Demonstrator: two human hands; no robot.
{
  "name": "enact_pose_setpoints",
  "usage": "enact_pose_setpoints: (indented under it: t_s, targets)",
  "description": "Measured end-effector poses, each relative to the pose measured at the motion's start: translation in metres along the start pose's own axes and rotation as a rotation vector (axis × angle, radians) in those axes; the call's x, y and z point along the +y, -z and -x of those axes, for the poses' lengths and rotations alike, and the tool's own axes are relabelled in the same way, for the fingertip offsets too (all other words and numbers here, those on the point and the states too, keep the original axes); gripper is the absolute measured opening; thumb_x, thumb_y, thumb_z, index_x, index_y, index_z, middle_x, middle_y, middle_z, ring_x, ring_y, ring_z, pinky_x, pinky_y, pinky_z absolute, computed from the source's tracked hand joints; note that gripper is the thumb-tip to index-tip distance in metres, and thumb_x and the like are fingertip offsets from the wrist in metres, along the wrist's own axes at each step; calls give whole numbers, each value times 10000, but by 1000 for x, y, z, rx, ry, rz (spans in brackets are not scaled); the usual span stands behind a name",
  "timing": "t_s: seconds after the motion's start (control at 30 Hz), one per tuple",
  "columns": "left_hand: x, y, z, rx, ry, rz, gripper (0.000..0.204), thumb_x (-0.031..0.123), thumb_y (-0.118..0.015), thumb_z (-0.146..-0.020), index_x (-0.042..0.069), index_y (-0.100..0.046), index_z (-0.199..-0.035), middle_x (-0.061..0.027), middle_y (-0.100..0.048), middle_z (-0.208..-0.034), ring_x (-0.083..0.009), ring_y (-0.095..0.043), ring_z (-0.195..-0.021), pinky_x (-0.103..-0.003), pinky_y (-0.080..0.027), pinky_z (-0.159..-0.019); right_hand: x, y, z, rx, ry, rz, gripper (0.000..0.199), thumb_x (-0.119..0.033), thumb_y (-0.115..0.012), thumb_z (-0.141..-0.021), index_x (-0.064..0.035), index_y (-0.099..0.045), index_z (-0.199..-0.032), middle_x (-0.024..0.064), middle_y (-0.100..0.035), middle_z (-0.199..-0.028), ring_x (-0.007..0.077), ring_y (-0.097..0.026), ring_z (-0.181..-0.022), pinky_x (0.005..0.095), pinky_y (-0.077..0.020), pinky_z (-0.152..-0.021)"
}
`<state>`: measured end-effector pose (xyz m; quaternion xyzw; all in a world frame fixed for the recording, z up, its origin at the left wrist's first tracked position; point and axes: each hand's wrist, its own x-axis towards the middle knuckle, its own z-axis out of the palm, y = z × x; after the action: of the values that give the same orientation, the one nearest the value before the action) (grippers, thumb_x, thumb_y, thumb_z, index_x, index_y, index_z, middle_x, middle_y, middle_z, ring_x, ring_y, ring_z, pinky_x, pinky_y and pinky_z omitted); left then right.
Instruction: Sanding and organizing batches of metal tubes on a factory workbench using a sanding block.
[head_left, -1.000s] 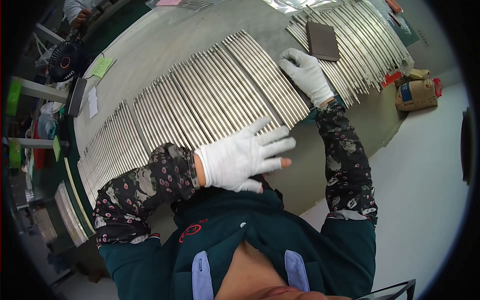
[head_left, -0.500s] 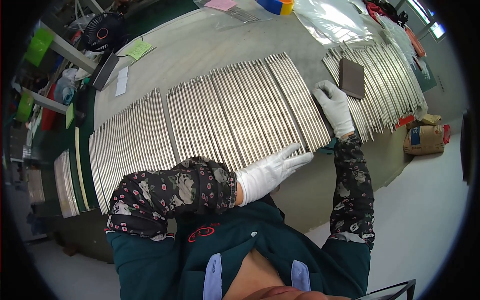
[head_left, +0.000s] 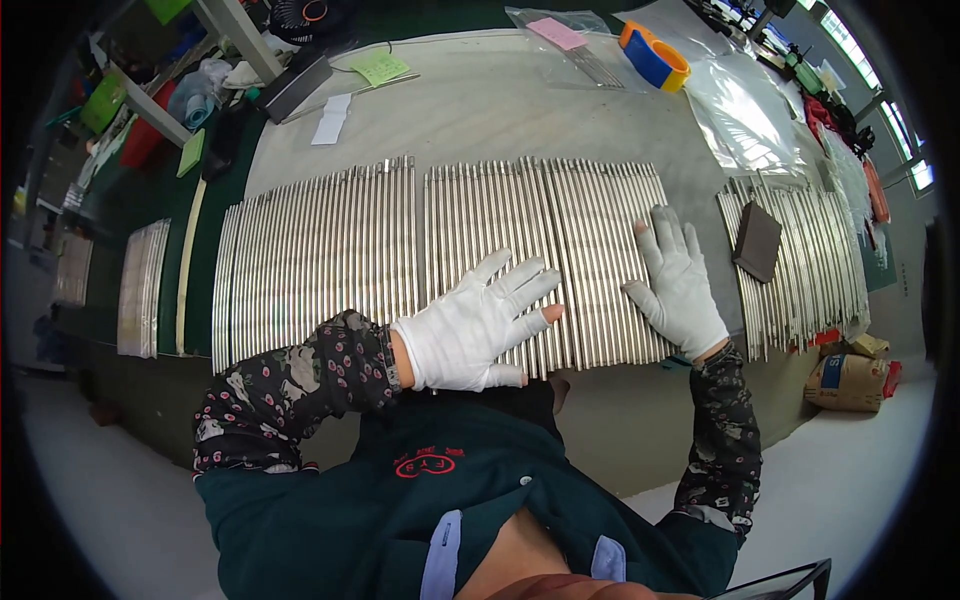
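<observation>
Slim silvery metal rods lie side by side in rows across the grey table. My left hand [head_left: 470, 325], in a white glove with some fingertips bare, rests palm down with fingers spread over the near part of the middle row of rods [head_left: 600, 270]. At that row's right end, my right hand [head_left: 682, 288], gloved the same way, is open with its fingers and thumb on the rods. Neither hand grips anything. A second row of rods [head_left: 315, 260] lies to the left, past a narrow gap. My hands cover parts of the middle row.
To the right, a dark brown block [head_left: 757, 241] sits on a looser pile of rods [head_left: 815, 265]. A blue and orange tape ring [head_left: 655, 57], clear plastic bags [head_left: 745, 115] and a green note [head_left: 380, 68] lie at the back. A paper sack [head_left: 848, 382] stands beyond the table's right edge.
My right hand has gone from curled beside the right end to open on the rods. My left hand now lies on them, fingers spread. Gaps within the middle rows have closed; the view has shifted.
</observation>
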<state>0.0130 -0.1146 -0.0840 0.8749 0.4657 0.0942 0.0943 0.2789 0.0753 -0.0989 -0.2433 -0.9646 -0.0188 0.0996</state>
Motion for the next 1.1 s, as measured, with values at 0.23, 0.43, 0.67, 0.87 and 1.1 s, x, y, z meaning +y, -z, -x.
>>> enact_pose_setpoints:
  t_s: [0.23, 0.43, 0.67, 0.87, 1.1]
  targets:
    - [26, 3, 44, 11, 154, 125, 978, 535, -761, -770, 16, -358, -1494, -303, -322, -1556, -474, -317, -1446, -627, -215, -1185, -101, 18, -14, -84, 295, -181, 968, -633, -627, -805, 107, -426, -1396, 340, -398, -1468, 489, -338, -1415, 550, -244, -1198]
    - [43, -1, 55, 185, 263, 142, 1012, 358, -867, -641, -13, -388, -1452, -275, -440, -1450, -449, -439, -1349, -553, -327, -1165, -142, 27, -19, -181, 268, -238, 1009, -561, -795, -670, 79, -461, -1375, 281, -443, -1437, 447, -367, -1407, 514, -277, -1195]
    - [37, -7, 49, 298, 246, 180, 895, 268, -849, -630, -25, -467, -1385, -240, -481, -1424, -426, -491, -1305, -526, -399, -1123, -144, 26, -21, -226, 258, -153, 1016, -561, -802, -658, 67, -464, -1381, 262, -451, -1448, 423, -381, -1409, 507, -285, -1194]
    - [36, -7, 51, 325, 244, 179, 880, 271, -848, -626, -28, -486, -1370, -238, -491, -1422, -415, -498, -1306, -524, -402, -1124, -146, 26, -20, -208, 236, -160, 1019, -594, -777, -669, 63, -470, -1385, 257, -444, -1463, 410, -382, -1412, 508, -284, -1191]
    - [38, -10, 50, 346, 256, 145, 848, 288, -820, -670, -38, -489, -1379, -241, -504, -1416, -416, -500, -1309, -522, -404, -1125, -149, 25, -21, -192, 221, -157, 1005, -554, -793, -650, 66, -477, -1375, 259, -450, -1451, 413, -394, -1400, 510, -300, -1181]
